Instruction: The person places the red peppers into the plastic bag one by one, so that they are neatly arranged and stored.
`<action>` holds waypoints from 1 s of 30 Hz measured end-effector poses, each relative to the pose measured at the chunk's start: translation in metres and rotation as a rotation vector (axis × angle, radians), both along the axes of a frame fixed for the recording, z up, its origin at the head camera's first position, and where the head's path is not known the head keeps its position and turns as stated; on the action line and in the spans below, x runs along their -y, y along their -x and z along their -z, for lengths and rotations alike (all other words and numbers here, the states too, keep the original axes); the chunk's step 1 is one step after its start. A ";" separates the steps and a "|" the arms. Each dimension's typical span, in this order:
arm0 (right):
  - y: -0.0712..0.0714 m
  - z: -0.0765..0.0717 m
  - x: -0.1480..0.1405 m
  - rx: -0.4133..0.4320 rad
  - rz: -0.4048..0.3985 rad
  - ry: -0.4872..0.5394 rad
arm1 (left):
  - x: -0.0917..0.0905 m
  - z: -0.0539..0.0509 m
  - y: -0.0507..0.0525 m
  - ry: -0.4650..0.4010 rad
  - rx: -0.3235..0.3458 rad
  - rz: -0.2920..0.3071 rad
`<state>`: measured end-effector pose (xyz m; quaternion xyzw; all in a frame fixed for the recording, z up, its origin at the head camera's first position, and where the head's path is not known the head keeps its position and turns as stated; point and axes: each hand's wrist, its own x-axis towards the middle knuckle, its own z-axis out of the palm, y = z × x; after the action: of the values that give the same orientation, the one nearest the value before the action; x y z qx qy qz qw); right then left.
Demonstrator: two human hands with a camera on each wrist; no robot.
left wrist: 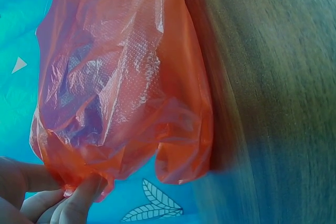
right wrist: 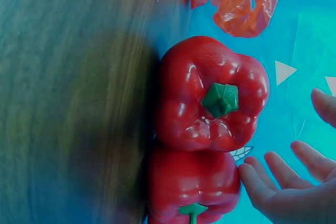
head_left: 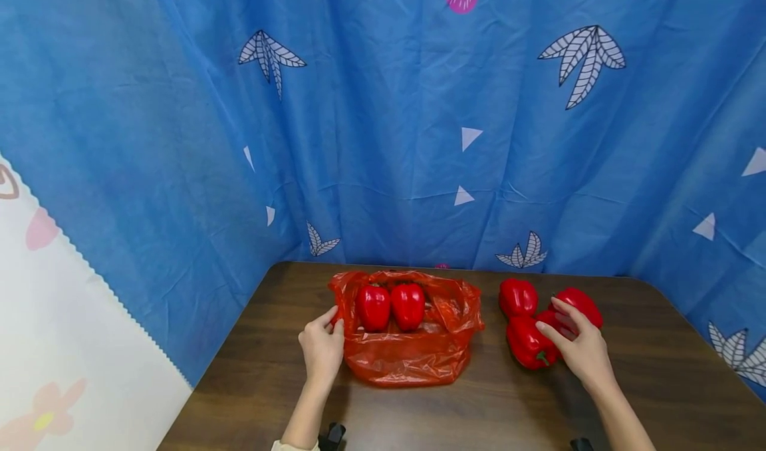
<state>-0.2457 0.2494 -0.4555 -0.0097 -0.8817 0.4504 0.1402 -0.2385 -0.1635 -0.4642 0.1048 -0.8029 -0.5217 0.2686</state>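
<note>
A red plastic bag point(head_left: 407, 363) lies with its mouth spread wide at the middle of the table. Two red bell peppers point(head_left: 374, 308) sit side by side inside it. My left hand point(head_left: 322, 352) pinches the bag's left rim; the left wrist view shows thumb and fingers on the gathered plastic point(left wrist: 79, 177). Several more bell peppers point(head_left: 518, 297) are grouped right of the bag. Over this group hovers my right hand point(head_left: 585, 354), thumb and fingers spread apart. The right wrist view has a green-stemmed pepper point(right wrist: 178, 93) and another pepper point(right wrist: 194, 177) nearer the fingers; contact is unclear.
The brown wooden table point(head_left: 257, 384) reaches back to a blue patterned curtain point(head_left: 389, 138). A white cloth with flower prints point(head_left: 72, 318) hangs on the left.
</note>
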 end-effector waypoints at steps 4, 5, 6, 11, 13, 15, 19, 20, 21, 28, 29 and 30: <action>0.001 0.004 -0.001 0.031 -0.020 -0.015 | -0.001 0.000 0.000 0.001 0.008 0.001; 0.001 0.004 -0.001 0.040 -0.027 -0.026 | -0.001 -0.001 0.000 0.001 0.009 0.001; 0.001 0.005 -0.001 0.048 -0.035 -0.036 | -0.001 -0.001 0.000 0.002 0.011 0.000; 0.002 0.006 0.000 0.086 -0.073 -0.065 | -0.001 -0.001 0.000 0.016 0.003 -0.005; 0.002 0.005 0.000 0.093 -0.082 -0.067 | -0.002 -0.001 0.000 0.021 0.000 -0.007; 0.003 0.005 0.000 0.099 -0.086 -0.071 | -0.001 -0.001 0.000 0.028 -0.003 -0.011; 0.003 0.005 0.000 0.134 -0.083 -0.095 | -0.001 -0.001 0.000 0.032 -0.012 -0.008; 0.004 0.005 0.000 0.145 -0.083 -0.102 | -0.001 -0.001 0.000 0.033 -0.015 -0.007; 0.004 0.005 0.000 0.157 -0.085 -0.109 | -0.001 -0.001 0.000 0.032 -0.017 -0.007; 0.006 0.008 0.003 0.195 -0.122 -0.104 | -0.001 -0.001 -0.001 0.022 0.003 -0.003; 0.006 0.009 0.004 0.199 -0.131 -0.099 | -0.001 -0.001 0.000 0.022 0.005 -0.003; 0.006 0.011 0.004 0.206 -0.139 -0.093 | -0.001 -0.001 0.000 0.021 0.007 -0.002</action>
<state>-0.2521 0.2455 -0.4665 0.0117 -0.9098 0.4145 0.0175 -0.2380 -0.1624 -0.4629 0.1047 -0.8090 -0.5127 0.2677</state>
